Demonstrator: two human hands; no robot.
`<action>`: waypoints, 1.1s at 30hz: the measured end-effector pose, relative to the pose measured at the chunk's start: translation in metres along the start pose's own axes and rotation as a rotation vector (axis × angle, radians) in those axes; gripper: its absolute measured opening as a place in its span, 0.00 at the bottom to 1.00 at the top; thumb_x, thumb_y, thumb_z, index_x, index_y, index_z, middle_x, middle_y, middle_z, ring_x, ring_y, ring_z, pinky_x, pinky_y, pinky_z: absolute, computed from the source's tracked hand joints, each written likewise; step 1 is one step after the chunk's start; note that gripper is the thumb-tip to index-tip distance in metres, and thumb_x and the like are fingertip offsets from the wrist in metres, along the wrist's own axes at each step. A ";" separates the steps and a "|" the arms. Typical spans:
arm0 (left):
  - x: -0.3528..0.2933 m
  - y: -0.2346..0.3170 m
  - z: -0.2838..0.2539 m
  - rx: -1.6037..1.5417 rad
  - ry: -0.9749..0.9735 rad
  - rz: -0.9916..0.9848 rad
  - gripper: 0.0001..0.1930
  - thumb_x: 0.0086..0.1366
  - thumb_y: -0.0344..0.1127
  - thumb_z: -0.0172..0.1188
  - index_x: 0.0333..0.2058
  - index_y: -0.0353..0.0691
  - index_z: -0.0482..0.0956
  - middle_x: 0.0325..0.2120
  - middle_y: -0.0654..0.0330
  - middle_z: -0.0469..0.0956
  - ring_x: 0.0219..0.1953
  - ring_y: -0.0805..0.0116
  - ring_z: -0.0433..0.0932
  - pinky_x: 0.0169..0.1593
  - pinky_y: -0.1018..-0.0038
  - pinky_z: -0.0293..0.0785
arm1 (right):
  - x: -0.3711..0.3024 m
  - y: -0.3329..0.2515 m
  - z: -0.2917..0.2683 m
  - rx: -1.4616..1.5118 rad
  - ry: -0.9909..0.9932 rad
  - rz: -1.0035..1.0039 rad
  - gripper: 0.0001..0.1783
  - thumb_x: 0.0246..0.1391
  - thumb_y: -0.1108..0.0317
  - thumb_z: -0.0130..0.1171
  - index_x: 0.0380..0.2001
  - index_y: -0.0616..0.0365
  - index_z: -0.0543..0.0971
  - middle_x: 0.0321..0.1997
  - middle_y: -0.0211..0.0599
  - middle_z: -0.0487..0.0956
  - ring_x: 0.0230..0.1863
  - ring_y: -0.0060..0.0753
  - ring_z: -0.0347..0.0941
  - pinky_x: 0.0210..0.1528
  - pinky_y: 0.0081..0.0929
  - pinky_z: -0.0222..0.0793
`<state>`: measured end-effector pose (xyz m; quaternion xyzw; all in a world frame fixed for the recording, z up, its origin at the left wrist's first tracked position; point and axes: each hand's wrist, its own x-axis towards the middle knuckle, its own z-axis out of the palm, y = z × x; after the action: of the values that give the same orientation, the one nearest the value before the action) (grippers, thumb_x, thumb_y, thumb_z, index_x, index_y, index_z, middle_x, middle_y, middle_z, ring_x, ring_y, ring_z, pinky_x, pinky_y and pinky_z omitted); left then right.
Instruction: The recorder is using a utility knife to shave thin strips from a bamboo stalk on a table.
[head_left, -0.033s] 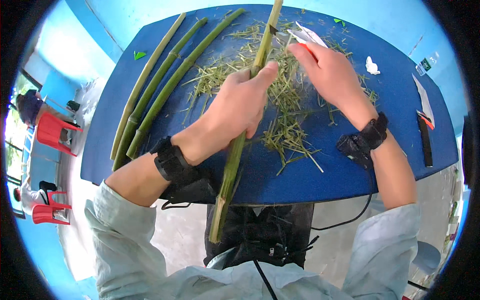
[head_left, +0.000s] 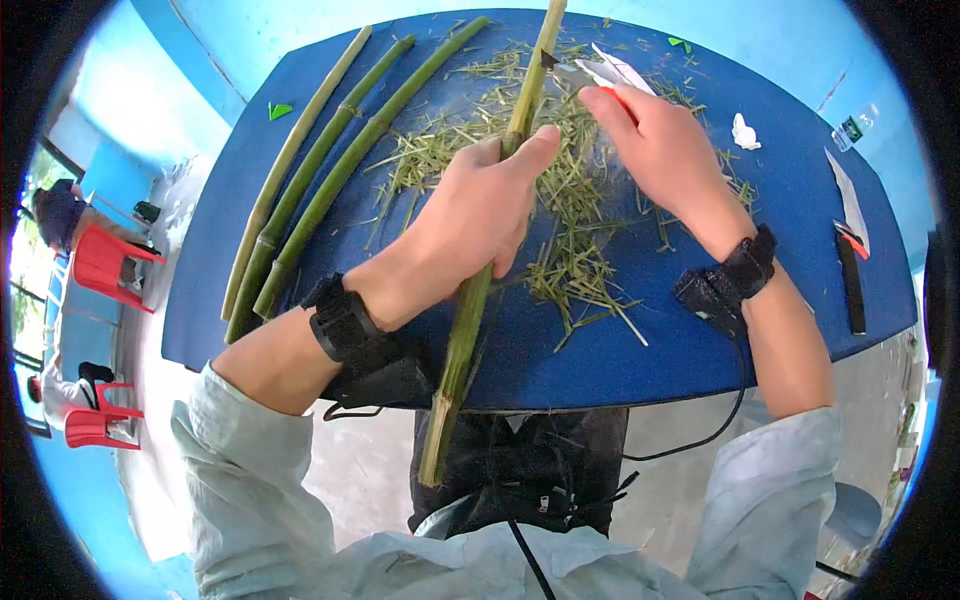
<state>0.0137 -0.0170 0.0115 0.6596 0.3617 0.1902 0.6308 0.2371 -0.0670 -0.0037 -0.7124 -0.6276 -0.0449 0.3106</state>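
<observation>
My left hand (head_left: 468, 208) is wrapped round a long green bamboo stalk (head_left: 466, 335), thumb laid along its top. The stalk slants from the far edge of the table to over my lap; its upper part is pale and scraped, its near end ragged. In my right hand (head_left: 668, 150) is a utility knife (head_left: 571, 74) with an orange handle, mostly hidden by my fingers. Its dark blade tip meets the stalk's right side, beyond my left hand. Beneath and around both hands lie thin green shavings (head_left: 580, 265).
Several bamboo stalks (head_left: 345, 170) lie side by side at the left of the blue table (head_left: 650, 340). Rightward are a crumpled white tissue (head_left: 743, 132), a plastic bottle (head_left: 852, 128) and a long black object (head_left: 851, 285) beside white paper (head_left: 846, 200). Red chairs (head_left: 108, 268) stand far left, with people.
My right hand and the knife have shifted very slightly, and more of the grey metal behind the blade tip shows clearly. My left hand and the stalk look the same.
</observation>
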 end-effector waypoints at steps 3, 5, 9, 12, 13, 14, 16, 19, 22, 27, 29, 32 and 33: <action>0.002 -0.003 -0.007 -0.116 -0.042 0.016 0.26 0.80 0.52 0.52 0.22 0.48 0.62 0.12 0.71 0.59 0.10 0.76 0.60 0.17 0.74 0.59 | 0.001 -0.002 0.001 0.065 -0.034 0.030 0.31 0.72 0.37 0.51 0.39 0.56 0.84 0.25 0.46 0.80 0.30 0.55 0.80 0.32 0.44 0.71; 0.003 -0.004 -0.010 -0.195 -0.057 0.024 0.21 0.80 0.47 0.54 0.27 0.47 0.65 0.13 0.71 0.60 0.11 0.77 0.60 0.17 0.74 0.58 | -0.002 -0.001 0.002 0.096 -0.080 0.032 0.32 0.72 0.36 0.51 0.38 0.57 0.84 0.23 0.45 0.78 0.27 0.52 0.77 0.32 0.41 0.69; 0.005 -0.008 -0.018 -0.290 -0.118 0.014 0.09 0.79 0.40 0.55 0.39 0.44 0.69 0.16 0.70 0.61 0.13 0.78 0.60 0.18 0.75 0.59 | -0.003 -0.001 -0.002 0.122 -0.157 -0.033 0.32 0.72 0.37 0.52 0.36 0.58 0.83 0.21 0.44 0.74 0.24 0.46 0.71 0.31 0.40 0.66; 0.004 -0.008 -0.017 -0.293 -0.112 0.014 0.08 0.79 0.39 0.55 0.45 0.42 0.71 0.18 0.69 0.63 0.14 0.78 0.61 0.18 0.75 0.59 | -0.007 -0.008 -0.004 0.195 -0.167 -0.103 0.30 0.73 0.40 0.53 0.35 0.59 0.82 0.21 0.43 0.72 0.23 0.41 0.68 0.30 0.39 0.64; 0.003 -0.007 -0.016 -0.287 -0.096 0.017 0.08 0.79 0.39 0.55 0.46 0.42 0.72 0.18 0.69 0.64 0.14 0.79 0.61 0.19 0.76 0.59 | -0.010 -0.013 -0.004 0.220 -0.191 -0.114 0.29 0.73 0.41 0.54 0.35 0.60 0.82 0.20 0.43 0.72 0.23 0.39 0.67 0.30 0.37 0.64; 0.002 -0.006 -0.015 -0.282 -0.096 0.012 0.08 0.79 0.39 0.54 0.47 0.41 0.72 0.19 0.69 0.64 0.15 0.79 0.61 0.19 0.76 0.59 | -0.012 -0.017 -0.005 0.244 -0.214 -0.125 0.28 0.74 0.43 0.54 0.35 0.60 0.82 0.20 0.43 0.71 0.23 0.37 0.66 0.30 0.36 0.63; 0.000 -0.004 -0.014 -0.272 -0.096 0.001 0.10 0.80 0.40 0.54 0.50 0.41 0.73 0.20 0.70 0.64 0.15 0.79 0.61 0.18 0.77 0.58 | -0.013 -0.022 -0.009 0.303 -0.295 -0.106 0.28 0.74 0.45 0.54 0.35 0.62 0.81 0.19 0.41 0.69 0.23 0.34 0.63 0.29 0.35 0.61; -0.004 -0.001 -0.014 -0.278 -0.134 -0.015 0.13 0.80 0.42 0.54 0.54 0.40 0.74 0.20 0.70 0.63 0.15 0.80 0.61 0.18 0.77 0.58 | -0.015 -0.021 -0.009 0.347 -0.316 -0.112 0.28 0.75 0.45 0.54 0.35 0.63 0.81 0.18 0.39 0.66 0.22 0.30 0.61 0.28 0.35 0.59; 0.000 -0.004 -0.018 -0.291 -0.189 -0.045 0.12 0.80 0.44 0.54 0.46 0.41 0.74 0.19 0.71 0.62 0.15 0.80 0.60 0.17 0.78 0.57 | -0.014 -0.017 -0.008 0.325 -0.346 -0.112 0.30 0.75 0.45 0.53 0.35 0.64 0.82 0.17 0.37 0.65 0.22 0.29 0.59 0.27 0.36 0.58; 0.004 -0.007 -0.020 -0.223 -0.212 -0.029 0.18 0.80 0.47 0.56 0.30 0.46 0.66 0.15 0.72 0.59 0.13 0.80 0.58 0.16 0.77 0.56 | -0.014 -0.014 -0.006 0.323 -0.387 -0.095 0.33 0.76 0.43 0.51 0.29 0.65 0.78 0.16 0.36 0.65 0.21 0.28 0.59 0.27 0.36 0.57; 0.004 -0.007 -0.020 -0.195 -0.211 -0.025 0.21 0.80 0.48 0.56 0.28 0.48 0.64 0.15 0.72 0.59 0.12 0.80 0.59 0.16 0.77 0.57 | -0.016 -0.018 -0.007 0.363 -0.376 -0.084 0.34 0.76 0.42 0.50 0.27 0.65 0.76 0.16 0.37 0.64 0.21 0.28 0.58 0.27 0.37 0.56; 0.005 -0.008 -0.020 -0.173 -0.207 -0.020 0.22 0.80 0.51 0.56 0.27 0.48 0.63 0.15 0.73 0.59 0.12 0.80 0.59 0.16 0.77 0.57 | -0.016 -0.018 -0.008 0.384 -0.414 -0.059 0.35 0.76 0.42 0.49 0.26 0.66 0.75 0.16 0.36 0.63 0.21 0.29 0.58 0.27 0.38 0.56; 0.004 -0.008 -0.020 -0.161 -0.204 -0.018 0.23 0.80 0.52 0.56 0.26 0.49 0.63 0.15 0.73 0.59 0.12 0.80 0.59 0.16 0.77 0.57 | -0.016 -0.018 -0.008 0.382 -0.422 -0.066 0.35 0.76 0.42 0.49 0.26 0.65 0.75 0.16 0.35 0.62 0.21 0.29 0.58 0.27 0.38 0.56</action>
<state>0.0006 -0.0005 0.0051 0.6193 0.2850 0.1449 0.7171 0.2204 -0.0843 0.0026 -0.6140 -0.6982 0.2133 0.3001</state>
